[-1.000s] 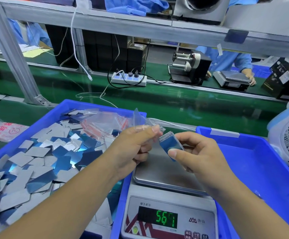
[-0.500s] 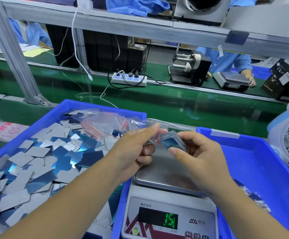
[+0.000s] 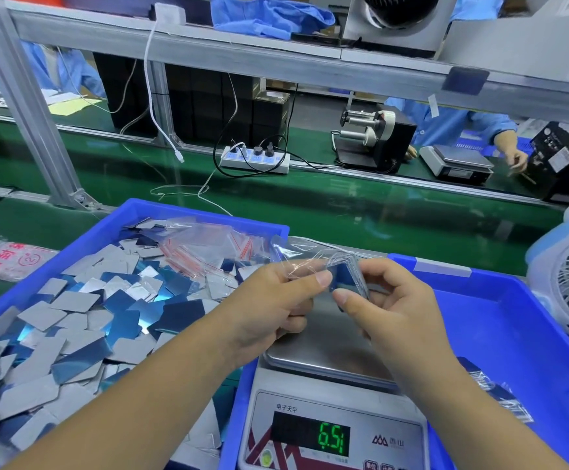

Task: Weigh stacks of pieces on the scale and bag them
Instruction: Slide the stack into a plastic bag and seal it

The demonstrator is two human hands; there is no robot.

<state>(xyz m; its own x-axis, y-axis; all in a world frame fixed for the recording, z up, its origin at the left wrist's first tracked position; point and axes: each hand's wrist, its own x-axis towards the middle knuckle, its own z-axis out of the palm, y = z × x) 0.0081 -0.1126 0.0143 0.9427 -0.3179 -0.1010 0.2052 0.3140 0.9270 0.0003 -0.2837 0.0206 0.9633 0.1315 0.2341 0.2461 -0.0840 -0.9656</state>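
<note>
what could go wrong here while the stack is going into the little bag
1. The stack of pieces is only pinched by the right hand at the mouth of the clear bag that the left hand holds; a slip may fan it out and drop pieces onto the scale pan.
2. The scale display is not at zero though nothing visibly lies on the pan, so the next weighing might be off.

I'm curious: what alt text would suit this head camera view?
Two hands slide a stack of blue pieces into a clear bag above a scale. Left hand holds the bag, right hand the stack.
</note>
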